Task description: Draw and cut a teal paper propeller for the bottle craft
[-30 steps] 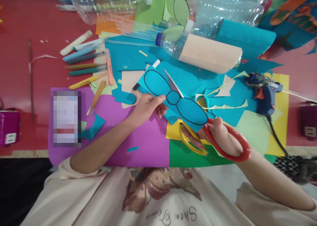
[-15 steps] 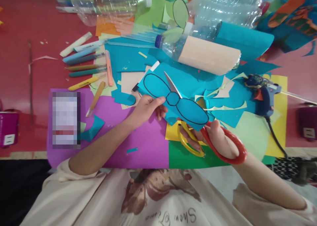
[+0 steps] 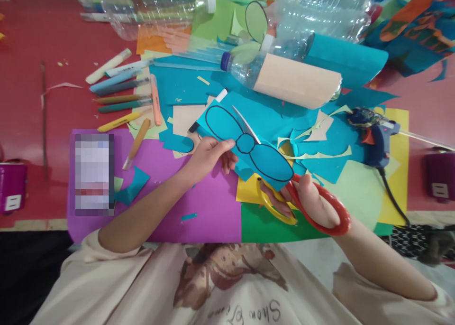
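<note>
My left hand (image 3: 208, 156) pinches the lower edge of a blue paper piece (image 3: 249, 147) with a black outline of two long petals and a small circle drawn on it. My right hand (image 3: 313, 199) has its fingers through the red and yellow handles of a pair of scissors (image 3: 298, 201). The scissor blade (image 3: 245, 125) sticks out above the paper near the drawn circle, so the paper sits between the blades. Both hands hover over purple (image 3: 159, 192), yellow and green sheets.
Several markers (image 3: 121, 95) lie at the upper left. Clear plastic bottles (image 3: 159, 9), one wrapped in beige paper (image 3: 295, 80), lie at the back. A blue glue gun (image 3: 375, 133) with its black cord lies to the right. Blue paper scraps cover the middle.
The paper and scissors have shifted slightly to the left and the handles have closed a little. My left hand keeps its pinch on the paper.
</note>
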Motion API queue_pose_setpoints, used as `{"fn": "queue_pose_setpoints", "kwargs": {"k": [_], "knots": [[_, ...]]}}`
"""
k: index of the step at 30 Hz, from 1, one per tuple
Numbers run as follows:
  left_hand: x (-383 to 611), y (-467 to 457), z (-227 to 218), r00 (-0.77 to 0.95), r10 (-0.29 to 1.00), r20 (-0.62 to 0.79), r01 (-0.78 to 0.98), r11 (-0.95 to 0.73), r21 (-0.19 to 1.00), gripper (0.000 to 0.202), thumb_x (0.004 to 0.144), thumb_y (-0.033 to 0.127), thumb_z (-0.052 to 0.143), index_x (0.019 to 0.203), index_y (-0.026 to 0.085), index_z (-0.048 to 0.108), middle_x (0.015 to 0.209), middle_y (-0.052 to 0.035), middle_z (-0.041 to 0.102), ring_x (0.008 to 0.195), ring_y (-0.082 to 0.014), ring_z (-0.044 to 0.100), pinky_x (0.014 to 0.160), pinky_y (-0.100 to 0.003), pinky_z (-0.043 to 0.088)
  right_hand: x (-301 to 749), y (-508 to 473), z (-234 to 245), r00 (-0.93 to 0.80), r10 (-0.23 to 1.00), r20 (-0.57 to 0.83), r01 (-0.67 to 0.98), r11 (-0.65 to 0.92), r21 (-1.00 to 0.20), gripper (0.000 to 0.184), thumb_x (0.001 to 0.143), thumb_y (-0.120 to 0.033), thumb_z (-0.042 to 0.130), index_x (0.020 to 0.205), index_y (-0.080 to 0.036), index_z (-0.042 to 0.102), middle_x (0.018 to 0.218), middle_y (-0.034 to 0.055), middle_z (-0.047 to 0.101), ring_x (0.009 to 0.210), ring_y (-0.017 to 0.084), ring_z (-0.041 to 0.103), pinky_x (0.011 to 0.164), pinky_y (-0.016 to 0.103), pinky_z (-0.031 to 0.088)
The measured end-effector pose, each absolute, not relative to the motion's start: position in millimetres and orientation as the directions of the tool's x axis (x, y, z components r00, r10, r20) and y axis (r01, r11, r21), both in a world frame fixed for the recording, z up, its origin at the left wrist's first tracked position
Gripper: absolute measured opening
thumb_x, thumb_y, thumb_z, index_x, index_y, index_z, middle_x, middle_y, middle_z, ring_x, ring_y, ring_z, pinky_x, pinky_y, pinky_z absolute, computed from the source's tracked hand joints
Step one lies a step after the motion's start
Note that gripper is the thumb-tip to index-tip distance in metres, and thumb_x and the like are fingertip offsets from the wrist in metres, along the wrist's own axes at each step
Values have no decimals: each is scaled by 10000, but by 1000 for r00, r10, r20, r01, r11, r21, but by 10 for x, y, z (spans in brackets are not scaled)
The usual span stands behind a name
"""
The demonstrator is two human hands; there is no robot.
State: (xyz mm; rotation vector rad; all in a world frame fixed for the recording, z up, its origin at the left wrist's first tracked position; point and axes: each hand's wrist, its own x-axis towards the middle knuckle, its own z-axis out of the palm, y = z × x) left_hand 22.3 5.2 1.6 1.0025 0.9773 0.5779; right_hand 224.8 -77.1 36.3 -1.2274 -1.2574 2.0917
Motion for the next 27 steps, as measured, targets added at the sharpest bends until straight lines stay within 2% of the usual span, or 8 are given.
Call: {"fn": "queue_pose_setpoints", "kwargs": {"k": [3,7,12,19,27], "knots": [[224,50,22,458,779,-428,45,460,887,381,752,423,591,482,155,580,441,-18,600,360,-81,518,408,-211,402,2243,-786,344,-519,724,-455,63,-498,-865,736,719,-912,258,779,-224,512,478,-63,343,378,116,315,402,295,339],[228,56,41,458,780,-427,41,461,886,413,713,484,633,472,154,575,428,-17,589,357,-82,511,400,-213,398,2248,-809,321,-505,748,-431,-1,-500,-866,640,740,-876,350,759,-241,429,513,-74,333,379,103,282,385,285,301],[235,64,56,465,777,-425,21,470,882,410,685,484,663,460,151,585,411,-15,584,342,-83,508,382,-207,388,2272,-821,337,-502,765,-403,13,-459,-888,579,806,-823,327,722,-251,365,531,-74,308,402,100,254,405,287,280],[237,61,50,462,769,-443,51,475,878,428,742,472,624,466,148,577,416,-17,583,346,-80,509,384,-204,387,2275,-832,360,-480,781,-399,26,-442,-897,508,850,-759,362,778,-256,374,518,-81,323,385,93,260,373,268,261],[223,61,25,485,765,-425,44,464,885,387,764,373,581,448,151,576,424,-28,591,349,-79,512,408,-207,403,2293,-832,344,-462,804,-375,9,-419,-908,559,799,-794,427,866,-239,410,580,-98,372,356,47,230,316,221,227]]}}
